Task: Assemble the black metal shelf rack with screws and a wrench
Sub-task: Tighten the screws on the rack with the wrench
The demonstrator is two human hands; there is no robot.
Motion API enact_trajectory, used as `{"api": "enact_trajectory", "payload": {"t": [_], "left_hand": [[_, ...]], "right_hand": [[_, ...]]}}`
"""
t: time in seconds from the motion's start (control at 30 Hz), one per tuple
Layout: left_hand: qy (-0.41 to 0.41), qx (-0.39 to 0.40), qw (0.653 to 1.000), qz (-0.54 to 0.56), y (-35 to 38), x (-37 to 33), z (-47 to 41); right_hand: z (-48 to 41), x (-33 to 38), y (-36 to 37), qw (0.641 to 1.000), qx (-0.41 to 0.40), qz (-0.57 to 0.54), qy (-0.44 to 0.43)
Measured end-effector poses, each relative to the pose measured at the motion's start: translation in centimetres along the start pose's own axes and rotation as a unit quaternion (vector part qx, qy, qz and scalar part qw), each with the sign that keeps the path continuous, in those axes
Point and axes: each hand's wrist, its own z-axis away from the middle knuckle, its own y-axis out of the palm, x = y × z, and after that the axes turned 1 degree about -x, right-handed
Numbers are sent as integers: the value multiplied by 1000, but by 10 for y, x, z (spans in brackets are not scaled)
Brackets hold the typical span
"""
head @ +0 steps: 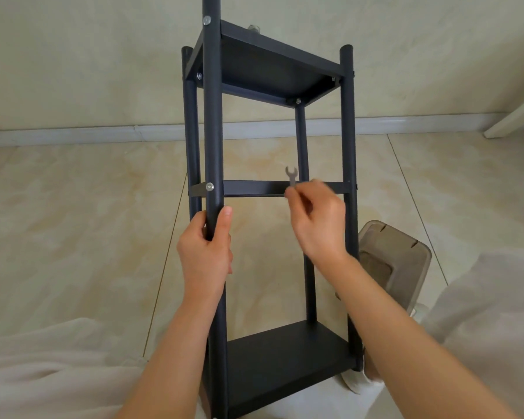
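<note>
The black metal shelf rack (pixel 270 68) stands upright in front of me, with three shelves joined to four round posts. Silver screw heads (pixel 209 186) show on the near left post and at the top shelf corners. My left hand (pixel 206 249) grips the near left post just below the middle shelf. My right hand (pixel 318 219) is raised in front of the middle shelf's front rail and pinches a small grey open-ended wrench (pixel 291 174), whose jaw points upward. The wrench is blurred and touches no screw.
A translucent grey plastic box (pixel 397 261) lies on the tiled floor right of the rack. My knees in light trousers (pixel 493 297) flank the rack. A white baseboard (pixel 103 133) runs along the wall behind. A white furniture leg (pixel 511 119) stands far right.
</note>
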Motion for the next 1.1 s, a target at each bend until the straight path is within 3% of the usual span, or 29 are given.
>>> {"api": "enact_trajectory", "payload": {"t": [0.2, 0.33, 0.47, 0.63, 0.97, 1.1], "left_hand": [[-7, -2, 1000, -1, -2, 4, -2], [-4, -3, 1000, 2, -3, 4, -1], [-9, -3, 1000, 3, -4, 5, -1], [-3, -3, 1000, -4, -4, 8, -3], [61, -66, 993, -73, -27, 5, -28], [41, -83, 994, -61, -35, 12, -33]], "right_hand": [[-94, -11, -30, 966, 78, 199, 149], [-116, -30, -52, 912, 165, 304, 221], [-114, -42, -60, 910, 172, 146, 349], [-109, -42, -64, 898, 141, -14, 417], [-129, -5, -77, 910, 188, 6, 369], [-131, 22, -92, 927, 197, -35, 316]]}}
